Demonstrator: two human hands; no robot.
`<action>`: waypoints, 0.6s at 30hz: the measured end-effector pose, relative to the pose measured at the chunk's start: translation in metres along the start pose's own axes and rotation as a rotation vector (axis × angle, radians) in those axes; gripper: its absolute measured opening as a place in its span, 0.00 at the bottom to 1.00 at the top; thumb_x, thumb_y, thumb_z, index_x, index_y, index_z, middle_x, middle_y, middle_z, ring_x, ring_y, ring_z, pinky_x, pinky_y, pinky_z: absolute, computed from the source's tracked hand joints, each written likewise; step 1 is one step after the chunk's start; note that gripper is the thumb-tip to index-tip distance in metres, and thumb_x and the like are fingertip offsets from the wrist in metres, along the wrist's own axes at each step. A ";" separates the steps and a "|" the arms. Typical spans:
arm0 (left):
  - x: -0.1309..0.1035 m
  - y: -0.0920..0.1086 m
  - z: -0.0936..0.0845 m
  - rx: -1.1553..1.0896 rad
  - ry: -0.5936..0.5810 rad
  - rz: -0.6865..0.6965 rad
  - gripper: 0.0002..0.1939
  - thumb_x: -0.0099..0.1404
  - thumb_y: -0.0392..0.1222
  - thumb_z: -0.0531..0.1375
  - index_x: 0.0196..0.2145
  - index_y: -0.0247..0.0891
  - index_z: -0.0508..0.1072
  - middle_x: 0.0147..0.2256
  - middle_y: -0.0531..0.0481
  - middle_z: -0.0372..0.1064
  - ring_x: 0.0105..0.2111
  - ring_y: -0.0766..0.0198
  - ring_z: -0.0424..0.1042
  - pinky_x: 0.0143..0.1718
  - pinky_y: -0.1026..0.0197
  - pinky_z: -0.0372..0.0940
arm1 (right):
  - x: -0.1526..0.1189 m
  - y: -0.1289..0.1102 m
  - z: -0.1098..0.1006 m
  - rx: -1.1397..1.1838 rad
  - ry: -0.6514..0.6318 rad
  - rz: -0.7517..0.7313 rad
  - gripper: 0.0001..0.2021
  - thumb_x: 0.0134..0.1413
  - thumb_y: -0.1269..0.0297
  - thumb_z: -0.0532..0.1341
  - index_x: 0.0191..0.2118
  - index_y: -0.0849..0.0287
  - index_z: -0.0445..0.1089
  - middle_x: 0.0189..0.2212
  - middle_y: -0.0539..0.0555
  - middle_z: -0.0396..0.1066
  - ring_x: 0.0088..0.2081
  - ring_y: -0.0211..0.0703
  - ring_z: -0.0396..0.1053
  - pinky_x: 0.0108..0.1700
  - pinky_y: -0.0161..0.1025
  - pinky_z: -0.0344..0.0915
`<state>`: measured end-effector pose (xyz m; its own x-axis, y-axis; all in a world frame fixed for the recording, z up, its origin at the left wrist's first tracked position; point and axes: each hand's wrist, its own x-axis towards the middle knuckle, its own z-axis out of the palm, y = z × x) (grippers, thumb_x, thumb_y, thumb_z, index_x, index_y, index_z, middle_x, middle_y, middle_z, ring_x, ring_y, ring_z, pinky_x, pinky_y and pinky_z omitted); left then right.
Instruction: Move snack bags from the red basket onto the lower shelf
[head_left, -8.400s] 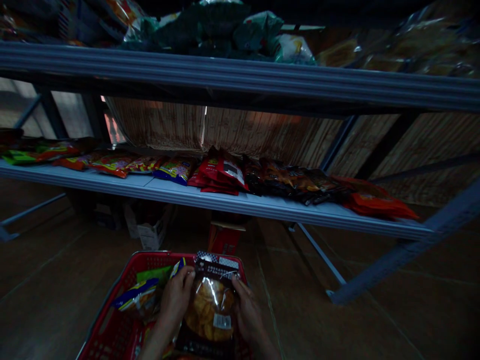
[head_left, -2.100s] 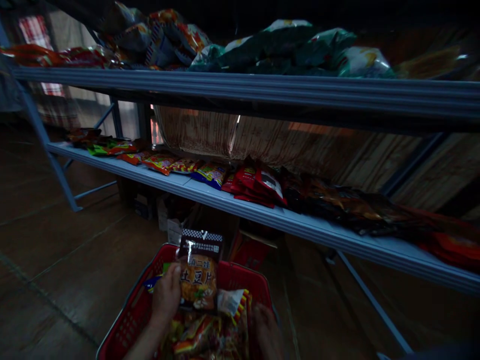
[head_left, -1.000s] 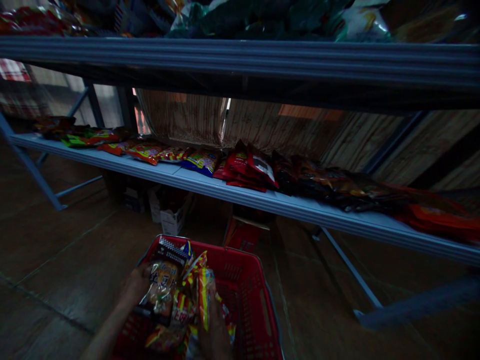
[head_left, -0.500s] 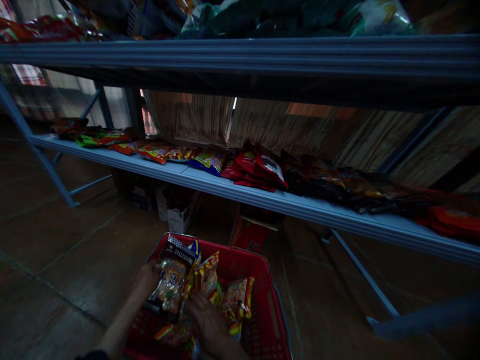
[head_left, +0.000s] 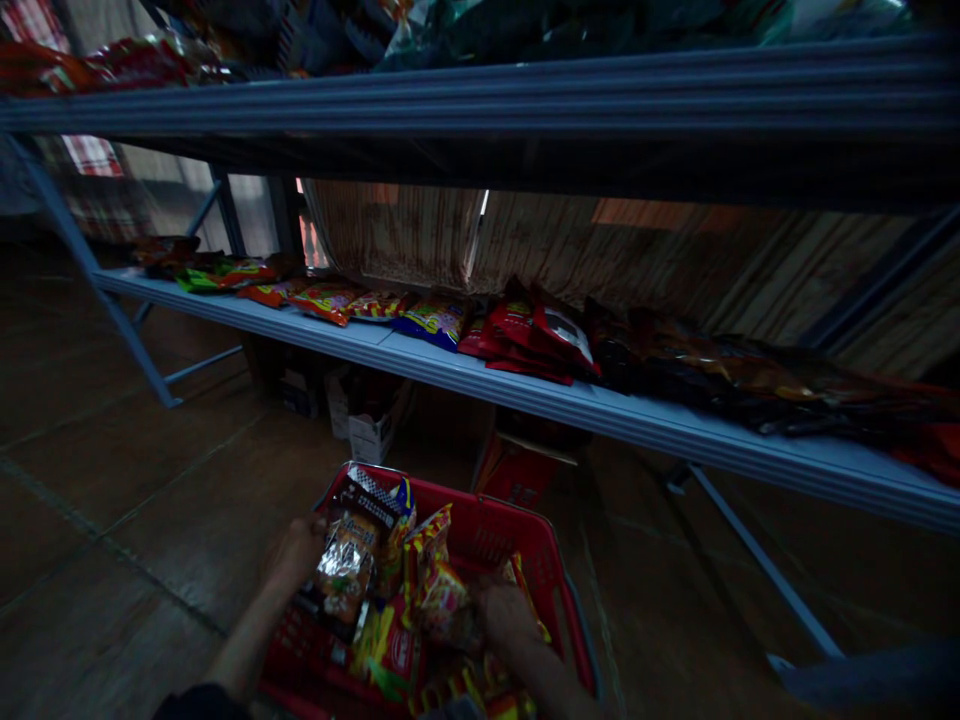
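A red shopping basket (head_left: 517, 525) stands on the floor with several snack bags in it. At its left side my left hand (head_left: 298, 552) is closed on the edge of a dark snack bag (head_left: 346, 560) with a checkered top and a picture of food. My right hand (head_left: 510, 615) is inside the basket, its dim fingers curled at the right edge of a yellow-and-red snack bag (head_left: 446, 600). Another yellow-and-red bag (head_left: 424, 545) stands just behind that one. Lower down, a green, yellow and red pack (head_left: 386, 645) lies between my hands.
Across the front runs a blue metal shelf (head_left: 420, 365) bearing a row of snack bags, among them red bags (head_left: 536, 335) and dark bags (head_left: 697, 370). An upper shelf beam (head_left: 480, 100) crosses above. Under the shelf are a white carton (head_left: 371, 430) and a red box (head_left: 517, 470).
My right hand has moved right within the basket, and the bags there have shifted, uncovering the green, yellow and red pack. My left hand stays at the dark bag. The view has shifted slightly left.
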<state>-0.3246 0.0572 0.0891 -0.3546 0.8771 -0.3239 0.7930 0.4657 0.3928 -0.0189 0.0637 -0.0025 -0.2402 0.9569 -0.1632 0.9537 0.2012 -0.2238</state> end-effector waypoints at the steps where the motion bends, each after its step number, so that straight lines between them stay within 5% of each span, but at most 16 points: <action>1: 0.000 -0.003 -0.002 0.009 -0.001 -0.011 0.20 0.62 0.45 0.43 0.39 0.40 0.73 0.39 0.40 0.74 0.40 0.54 0.73 0.36 0.59 0.63 | 0.000 0.009 -0.009 -0.018 -0.020 0.008 0.09 0.48 0.77 0.56 0.31 0.63 0.74 0.34 0.62 0.75 0.38 0.47 0.72 0.40 0.40 0.65; 5: 0.001 -0.015 -0.005 0.040 -0.020 -0.055 0.20 0.61 0.44 0.43 0.38 0.40 0.73 0.40 0.38 0.74 0.41 0.50 0.72 0.35 0.56 0.63 | 0.007 0.018 -0.029 -0.063 -0.054 0.081 0.16 0.47 0.81 0.49 0.32 0.68 0.74 0.32 0.70 0.75 0.38 0.55 0.72 0.37 0.45 0.65; 9: 0.005 -0.026 0.000 0.042 -0.075 -0.051 0.18 0.61 0.43 0.45 0.36 0.37 0.73 0.39 0.37 0.74 0.41 0.53 0.72 0.36 0.59 0.63 | 0.018 -0.009 -0.028 -0.012 -0.013 0.066 0.21 0.46 0.82 0.45 0.42 0.74 0.70 0.41 0.79 0.69 0.45 0.63 0.67 0.42 0.55 0.62; 13: 0.009 -0.033 0.015 0.026 -0.142 -0.047 0.16 0.61 0.35 0.47 0.34 0.32 0.73 0.38 0.35 0.74 0.39 0.56 0.73 0.34 0.63 0.61 | 0.020 -0.053 -0.015 0.194 -0.054 -0.163 0.23 0.46 0.78 0.51 0.51 0.61 0.65 0.51 0.65 0.65 0.53 0.54 0.60 0.55 0.48 0.54; 16: 0.010 -0.032 0.032 -0.037 -0.182 0.003 0.15 0.60 0.30 0.47 0.31 0.31 0.73 0.37 0.39 0.74 0.37 0.62 0.73 0.34 0.67 0.60 | 0.018 -0.075 -0.005 0.395 -0.162 -0.290 0.18 0.46 0.74 0.54 0.44 0.57 0.70 0.46 0.57 0.70 0.50 0.47 0.65 0.53 0.39 0.58; 18: 0.009 -0.027 0.043 -0.099 -0.170 0.045 0.16 0.61 0.31 0.46 0.31 0.33 0.73 0.36 0.42 0.74 0.38 0.63 0.71 0.37 0.67 0.59 | 0.015 -0.081 0.001 0.509 -0.194 -0.304 0.19 0.51 0.71 0.51 0.49 0.57 0.66 0.47 0.56 0.70 0.48 0.45 0.67 0.50 0.39 0.61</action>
<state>-0.3279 0.0477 0.0389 -0.2242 0.8687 -0.4417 0.7509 0.4429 0.4899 -0.1000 0.0615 0.0125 -0.5616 0.8073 -0.1811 0.6427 0.2879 -0.7100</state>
